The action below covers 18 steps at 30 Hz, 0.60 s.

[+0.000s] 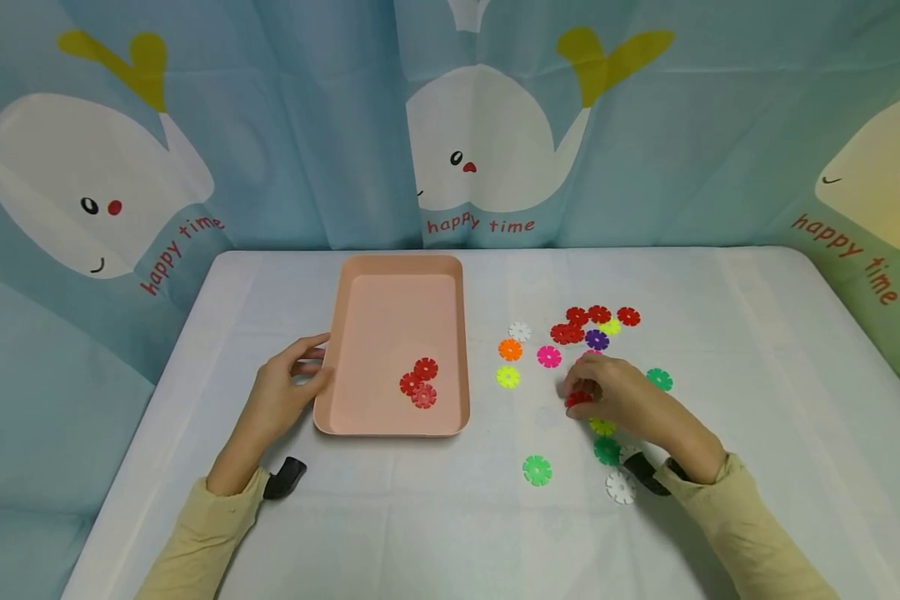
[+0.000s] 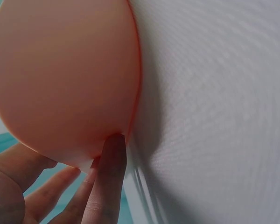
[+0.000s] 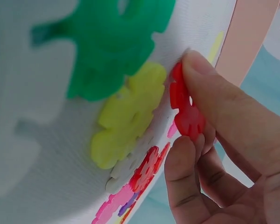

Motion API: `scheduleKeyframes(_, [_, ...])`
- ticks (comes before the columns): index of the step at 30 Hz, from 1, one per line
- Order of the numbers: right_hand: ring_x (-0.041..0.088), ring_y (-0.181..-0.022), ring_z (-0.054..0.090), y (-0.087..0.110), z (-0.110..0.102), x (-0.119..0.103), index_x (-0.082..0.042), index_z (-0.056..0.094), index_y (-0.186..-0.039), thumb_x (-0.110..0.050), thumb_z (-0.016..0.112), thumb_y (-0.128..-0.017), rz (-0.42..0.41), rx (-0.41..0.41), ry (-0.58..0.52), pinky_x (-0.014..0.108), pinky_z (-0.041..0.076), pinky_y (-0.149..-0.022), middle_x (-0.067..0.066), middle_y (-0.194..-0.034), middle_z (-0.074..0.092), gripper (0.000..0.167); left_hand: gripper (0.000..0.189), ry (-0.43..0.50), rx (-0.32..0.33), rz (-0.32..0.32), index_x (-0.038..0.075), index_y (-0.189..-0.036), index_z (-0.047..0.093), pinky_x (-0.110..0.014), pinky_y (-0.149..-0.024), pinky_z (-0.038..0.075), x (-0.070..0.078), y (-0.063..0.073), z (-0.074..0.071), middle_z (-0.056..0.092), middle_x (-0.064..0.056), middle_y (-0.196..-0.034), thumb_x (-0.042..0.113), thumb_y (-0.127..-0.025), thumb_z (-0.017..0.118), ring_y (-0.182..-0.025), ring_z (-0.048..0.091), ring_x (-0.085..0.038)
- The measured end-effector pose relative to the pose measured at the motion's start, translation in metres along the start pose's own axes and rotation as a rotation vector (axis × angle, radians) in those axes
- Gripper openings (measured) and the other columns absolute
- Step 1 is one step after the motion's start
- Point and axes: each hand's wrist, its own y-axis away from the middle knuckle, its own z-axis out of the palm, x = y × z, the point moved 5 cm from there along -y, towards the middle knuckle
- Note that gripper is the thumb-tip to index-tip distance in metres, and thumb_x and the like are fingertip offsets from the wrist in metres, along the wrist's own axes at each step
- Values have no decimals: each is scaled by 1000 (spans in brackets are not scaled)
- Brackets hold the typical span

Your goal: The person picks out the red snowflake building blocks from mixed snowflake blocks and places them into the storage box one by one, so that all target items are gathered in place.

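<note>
On the left, my left hand touches the left side of a pink tray with its fingertips. The left wrist view shows the fingers against the tray's outer wall. Inside the tray lie several red snowflake building discs. My right hand pinches a red snowflake disc between thumb and fingertips, low over the table. Around that hand lie a yellow disc, a green disc and a pink disc.
More discs spread over the white tabletop: a red group toward the back, an orange one, a purple one, a light green one and a white one. A whale-print curtain hangs behind.
</note>
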Motion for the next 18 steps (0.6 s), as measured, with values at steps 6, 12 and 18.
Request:
scheduleKeyframes(6, [10, -76, 58, 1, -2, 0, -12, 71, -86, -5, 87, -72, -15, 7, -10, 21, 53, -68, -5, -81, 64, 22, 50, 5, 0, -2, 5, -144, 51, -47, -90, 52, 0, 0, 0, 62, -22, -127, 5, -95, 64, -111, 66, -35])
scheduleKeyframes(12, [10, -78, 64, 3, -2, 1, -10, 74, -89, -5, 85, -75, -4, -1, -57, 17, 54, -71, -5, -83, 67, 19, 50, 6, 2, 1, 4, -143, 51, -48, -91, 51, 0, 0, 0, 62, -23, -127, 5, -95, 64, -110, 66, -36])
scheduleKeyframes(18, [8, -76, 66, 5, -4, 3, -9, 77, -91, -8, 85, -76, -1, 6, -83, 17, 54, -71, -6, -82, 69, 16, 49, 8, 3, 5, 4, -143, 52, -48, -92, 51, 1, 0, 0, 63, -23, -126, 5, -95, 64, -110, 66, -36])
